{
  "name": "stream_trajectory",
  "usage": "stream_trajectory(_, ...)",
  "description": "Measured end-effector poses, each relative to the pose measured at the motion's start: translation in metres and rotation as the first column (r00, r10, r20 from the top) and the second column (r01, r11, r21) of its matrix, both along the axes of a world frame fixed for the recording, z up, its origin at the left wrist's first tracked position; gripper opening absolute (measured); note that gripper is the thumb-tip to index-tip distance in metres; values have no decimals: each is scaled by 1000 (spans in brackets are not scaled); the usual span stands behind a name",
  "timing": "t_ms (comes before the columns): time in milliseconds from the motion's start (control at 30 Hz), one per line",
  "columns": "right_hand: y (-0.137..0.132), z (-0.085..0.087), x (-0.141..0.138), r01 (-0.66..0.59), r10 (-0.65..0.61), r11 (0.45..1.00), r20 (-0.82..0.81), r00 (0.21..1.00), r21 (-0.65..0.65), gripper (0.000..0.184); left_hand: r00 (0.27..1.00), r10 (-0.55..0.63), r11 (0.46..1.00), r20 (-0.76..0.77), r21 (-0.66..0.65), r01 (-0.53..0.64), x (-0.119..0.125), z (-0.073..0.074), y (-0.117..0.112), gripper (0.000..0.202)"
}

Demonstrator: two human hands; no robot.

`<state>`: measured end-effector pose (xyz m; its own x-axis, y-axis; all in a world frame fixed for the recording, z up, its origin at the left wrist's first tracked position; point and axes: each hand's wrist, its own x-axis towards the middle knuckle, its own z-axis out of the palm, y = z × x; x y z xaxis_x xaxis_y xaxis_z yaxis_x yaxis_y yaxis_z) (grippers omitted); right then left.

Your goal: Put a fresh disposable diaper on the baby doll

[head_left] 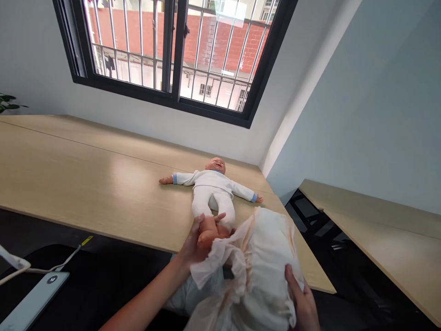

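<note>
A baby doll (213, 186) in a white top with blue cuffs and white trousers lies on its back on the wooden table (103, 170), arms spread wide. Its bare feet point toward me at the near edge. My left hand (193, 243) is closed around the doll's lower legs and feet, with one finger showing between the legs. In my right hand (301, 299) is an opened white diaper (265, 257), gripped by its right edge. The diaper hangs at the table's near right side, its thin ruffled edges toward the doll's feet.
A second wooden table (372, 225) stands to the right across a dark gap. Behind the doll is a wall with a barred window (172, 59). At lower left lies a pale phone-like device (37, 299) with a white cable. Plant leaves (8, 103) show at far left.
</note>
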<state>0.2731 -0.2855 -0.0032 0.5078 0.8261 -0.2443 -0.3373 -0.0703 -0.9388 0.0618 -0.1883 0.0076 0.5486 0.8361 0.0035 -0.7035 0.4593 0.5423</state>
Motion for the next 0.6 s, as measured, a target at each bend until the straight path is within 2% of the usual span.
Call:
stream_trajectory(67, 9, -3, 16, 17, -19, 999, -59, 998, -33, 78, 989, -111, 993, 94, -41, 115, -1, 7, 7, 78)
stream_trajectory(167, 25, -13, 27, -17, 6, 996, -124, 992, -88, 82, 972, -181, 983, 147, 11, 182, -1, 28, 20, 72)
stream_trajectory(267, 38, -19, 22, -141, 135, 989, -107, 985, -49, 78, 973, -195, 980, 126, 56, 190, 1, 53, 35, 55)
stream_trajectory(367, 50, -11, 7, -293, 292, 956, -53, 955, -11, 65, 974, -214, 977, 70, 37, 211, 3, 78, 50, 45)
stream_trajectory(500, 69, 12, -24, -495, 495, 868, -14, 869, 31, 56, 973, -231, 972, 22, 44, 229, 8, 109, 67, 46)
stream_trajectory(533, 75, 16, -33, -552, 552, 833, -17, 833, 38, 56, 969, -246, 968, 19, 59, 245, 10, 115, 70, 46)
stream_trajectory(600, 91, 23, -51, -681, 682, 730, 0, 731, 59, 55, 963, -267, 959, 23, 101, 264, 14, 126, 77, 44)
